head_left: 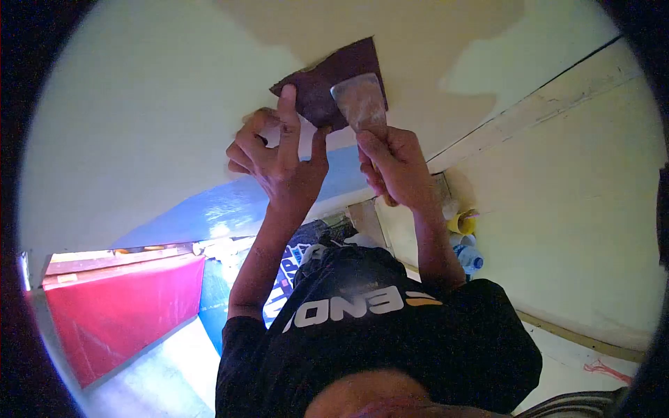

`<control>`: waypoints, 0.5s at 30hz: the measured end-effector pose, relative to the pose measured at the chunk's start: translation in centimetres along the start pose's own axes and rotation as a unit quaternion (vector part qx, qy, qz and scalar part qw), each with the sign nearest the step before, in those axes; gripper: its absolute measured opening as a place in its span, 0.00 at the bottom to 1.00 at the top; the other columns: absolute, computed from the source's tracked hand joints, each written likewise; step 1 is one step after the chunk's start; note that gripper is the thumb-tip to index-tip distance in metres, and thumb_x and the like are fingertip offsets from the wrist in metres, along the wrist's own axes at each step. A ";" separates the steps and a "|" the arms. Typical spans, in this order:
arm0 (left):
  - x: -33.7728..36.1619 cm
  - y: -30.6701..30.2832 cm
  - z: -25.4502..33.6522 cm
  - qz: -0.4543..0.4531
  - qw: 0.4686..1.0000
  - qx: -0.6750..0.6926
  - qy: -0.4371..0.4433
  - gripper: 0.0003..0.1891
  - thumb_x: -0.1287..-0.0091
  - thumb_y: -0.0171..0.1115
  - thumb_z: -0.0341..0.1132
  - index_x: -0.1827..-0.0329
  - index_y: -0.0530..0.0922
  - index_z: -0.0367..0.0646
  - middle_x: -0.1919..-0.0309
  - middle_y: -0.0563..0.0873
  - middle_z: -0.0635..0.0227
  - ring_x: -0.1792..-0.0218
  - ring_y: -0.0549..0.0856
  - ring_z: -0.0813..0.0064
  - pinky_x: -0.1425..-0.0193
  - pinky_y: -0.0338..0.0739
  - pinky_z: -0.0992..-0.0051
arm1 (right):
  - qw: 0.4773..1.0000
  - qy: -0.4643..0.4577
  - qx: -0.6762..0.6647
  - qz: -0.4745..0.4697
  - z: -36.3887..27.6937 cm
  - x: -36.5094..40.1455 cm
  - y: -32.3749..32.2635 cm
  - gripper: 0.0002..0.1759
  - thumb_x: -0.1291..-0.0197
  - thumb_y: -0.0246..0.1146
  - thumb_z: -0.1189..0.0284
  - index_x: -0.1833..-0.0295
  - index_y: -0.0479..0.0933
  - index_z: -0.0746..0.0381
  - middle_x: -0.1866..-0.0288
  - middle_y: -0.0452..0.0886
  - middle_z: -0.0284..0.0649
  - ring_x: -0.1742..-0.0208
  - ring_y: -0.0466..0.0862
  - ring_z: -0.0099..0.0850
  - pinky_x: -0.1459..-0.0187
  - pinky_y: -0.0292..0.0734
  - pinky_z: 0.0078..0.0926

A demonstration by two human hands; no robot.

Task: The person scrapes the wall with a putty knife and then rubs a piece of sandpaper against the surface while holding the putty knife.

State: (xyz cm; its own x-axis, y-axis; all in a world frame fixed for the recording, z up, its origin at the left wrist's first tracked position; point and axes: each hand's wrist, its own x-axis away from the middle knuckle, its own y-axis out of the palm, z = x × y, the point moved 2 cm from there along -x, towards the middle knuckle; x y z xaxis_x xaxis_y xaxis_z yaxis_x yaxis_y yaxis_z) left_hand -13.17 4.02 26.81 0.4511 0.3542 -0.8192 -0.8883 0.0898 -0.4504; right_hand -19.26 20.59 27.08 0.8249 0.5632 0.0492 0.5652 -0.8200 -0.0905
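Observation:
A putty knife (361, 101) with a broad, smeared metal blade is in my right hand (398, 164), whose fingers wrap round its handle. The blade lies over a dark, angular sheet (327, 80) against the pale surface. My left hand (282, 150) holds this sheet at its left and lower edges, index fingertip on the left corner and thumb at the bottom. The other left fingers are curled in. Along its upper left side the sheet has a rough, torn-looking edge.
A blue glossy band (230, 205) runs below the pale surface. A long seam and beam (529, 104) cross at right. Beside my right forearm are a plastic bottle (468, 259) and a yellow container (462, 221). A red panel (125, 313) stands at lower left.

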 end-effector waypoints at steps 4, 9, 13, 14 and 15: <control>-0.1 0.2 -0.3 0.014 1.000 0.005 0.019 0.44 0.58 0.82 0.36 0.30 0.78 0.62 0.49 0.72 0.63 0.49 0.66 0.58 0.46 0.57 0.59 | 0.995 0.103 0.012 0.008 6.8 1.9 -0.8 0.24 0.25 0.56 0.58 0.72 0.73 0.62 0.84 0.73 0.32 0.86 0.72 0.20 0.84 0.68 0.23; 0.2 0.0 -0.1 0.007 1.000 0.015 0.016 0.44 0.57 0.82 0.37 0.30 0.78 0.64 0.49 0.72 0.63 0.49 0.66 0.59 0.47 0.57 0.59 | 0.999 0.044 0.018 0.000 -0.2 3.7 0.6 0.24 0.25 0.57 0.58 0.73 0.72 0.62 0.85 0.71 0.32 0.88 0.70 0.20 0.86 0.64 0.23; 0.3 0.4 -0.2 -0.001 1.000 -0.015 0.028 0.46 0.61 0.85 0.40 0.31 0.78 0.55 0.49 0.72 0.59 0.47 0.69 0.58 0.41 0.59 0.57 | 1.000 0.026 0.009 -0.015 -0.9 -0.4 1.0 0.22 0.24 0.56 0.59 0.72 0.71 0.60 0.84 0.70 0.30 0.87 0.68 0.18 0.86 0.61 0.20; 0.4 0.1 -0.2 -0.008 0.999 -0.019 0.032 0.46 0.61 0.85 0.40 0.30 0.78 0.54 0.49 0.72 0.59 0.47 0.68 0.58 0.41 0.58 0.56 | 0.999 0.039 0.005 -0.004 0.9 -1.2 1.1 0.22 0.24 0.56 0.59 0.72 0.71 0.60 0.84 0.70 0.30 0.88 0.68 0.18 0.86 0.61 0.20; 0.4 0.0 -0.1 -0.007 0.999 -0.024 0.034 0.46 0.61 0.85 0.41 0.30 0.77 0.54 0.48 0.72 0.59 0.47 0.68 0.58 0.41 0.58 0.56 | 0.998 0.058 0.000 0.003 3.5 -0.7 1.1 0.22 0.25 0.56 0.59 0.72 0.71 0.60 0.84 0.70 0.30 0.87 0.68 0.18 0.86 0.62 0.20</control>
State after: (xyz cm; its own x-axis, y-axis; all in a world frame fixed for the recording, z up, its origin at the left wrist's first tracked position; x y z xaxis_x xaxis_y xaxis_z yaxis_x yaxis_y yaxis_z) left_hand -12.96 4.04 26.47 0.4694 0.2886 -0.8345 -0.8776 0.0484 -0.4769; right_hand -19.30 19.68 23.49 0.8239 0.5424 0.1642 0.5602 -0.8233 -0.0915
